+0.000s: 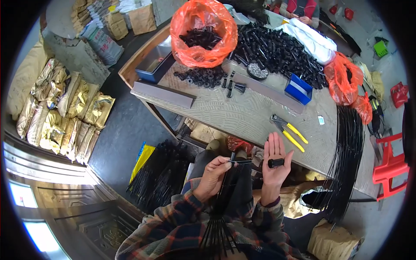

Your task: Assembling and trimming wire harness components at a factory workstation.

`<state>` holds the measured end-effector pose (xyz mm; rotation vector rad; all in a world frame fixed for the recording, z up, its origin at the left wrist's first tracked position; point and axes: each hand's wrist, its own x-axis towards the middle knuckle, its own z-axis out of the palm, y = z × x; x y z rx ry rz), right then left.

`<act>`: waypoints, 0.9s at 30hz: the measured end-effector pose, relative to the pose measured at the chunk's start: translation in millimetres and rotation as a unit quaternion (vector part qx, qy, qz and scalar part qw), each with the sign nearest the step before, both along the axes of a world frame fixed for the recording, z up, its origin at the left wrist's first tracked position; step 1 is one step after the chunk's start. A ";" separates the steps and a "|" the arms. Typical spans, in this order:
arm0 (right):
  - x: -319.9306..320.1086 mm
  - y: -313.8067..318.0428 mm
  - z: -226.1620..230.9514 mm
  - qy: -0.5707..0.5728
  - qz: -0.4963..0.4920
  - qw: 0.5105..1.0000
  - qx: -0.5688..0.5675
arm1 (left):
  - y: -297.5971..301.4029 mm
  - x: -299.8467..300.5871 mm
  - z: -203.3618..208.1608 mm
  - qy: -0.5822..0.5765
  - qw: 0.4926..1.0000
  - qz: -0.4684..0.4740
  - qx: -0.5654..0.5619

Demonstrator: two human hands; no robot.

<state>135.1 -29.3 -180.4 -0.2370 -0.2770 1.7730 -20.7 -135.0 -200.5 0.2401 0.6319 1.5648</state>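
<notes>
Right hand: palm up, fingers extended. Black part: across right palm, long axis sideways, right of left hand. Left: pinched on thin rod, pointing partward.

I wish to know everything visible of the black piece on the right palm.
The black piece is short and roughly cylindrical, with a slight sheen; it looks like plastic or rubber. It lies on its side across the open right hand, its length running roughly left to right. No fingers curl around it. Finer details are unclear.
</notes>
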 end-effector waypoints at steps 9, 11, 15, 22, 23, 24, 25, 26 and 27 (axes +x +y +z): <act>-8.2 -8.3 40.1 0.008 0.022 0.999 0.042 | 2.3 4.4 -8.9 -0.002 1.000 0.020 0.011; -10.5 -1.9 38.7 0.019 0.023 0.998 0.061 | 3.3 3.7 -5.1 -0.007 1.000 0.020 0.022; -0.8 20.1 0.7 -0.011 0.022 1.000 -0.018 | 7.2 7.1 -12.4 0.006 0.999 0.019 0.030; -6.1 7.9 12.5 0.003 0.045 0.999 -0.019 | 1.5 3.0 -13.1 0.007 0.999 0.025 0.036; -5.2 4.6 17.3 0.006 0.061 0.998 -0.018 | 1.5 2.8 -13.3 0.005 0.999 0.023 0.039; 4.6 0.3 9.8 0.012 0.112 0.987 0.111 | 2.2 3.6 -13.8 0.003 0.999 0.023 0.041; 8.3 -11.0 18.9 0.089 0.198 0.951 0.220 | 3.9 5.3 -14.5 0.005 0.999 0.023 0.048; 18.2 -30.0 14.8 0.142 0.247 0.936 0.208 | 4.7 6.7 -15.5 0.006 0.999 0.021 0.044; -1.0 -56.1 56.5 0.052 0.209 0.941 0.262 | 4.7 4.9 -17.5 0.010 0.999 0.023 0.037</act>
